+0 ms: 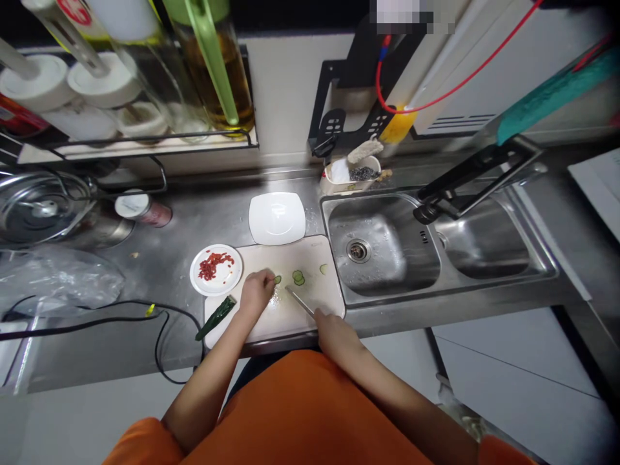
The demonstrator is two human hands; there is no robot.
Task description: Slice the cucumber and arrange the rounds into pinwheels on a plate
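A pale cutting board (271,323) lies on the steel counter beside the sink. My left hand (256,292) rests on it with fingers curled, pinching a small green cucumber piece (278,279). My right hand (334,330) is closed on the handle of a knife (299,300) whose blade points up-left toward the left hand. Cucumber slices (298,277) lie just beyond the blade, and one more slice (323,268) near the board's right edge. A long green cucumber piece (216,317) lies across the board's left edge.
A small round plate of chopped red chilli (216,269) sits left of the board; an empty square white plate (277,218) behind it. The double sink (387,245) with black faucet (465,187) is right. A black cable (97,320), plastic bag (58,278) and pot lid (41,210) lie left.
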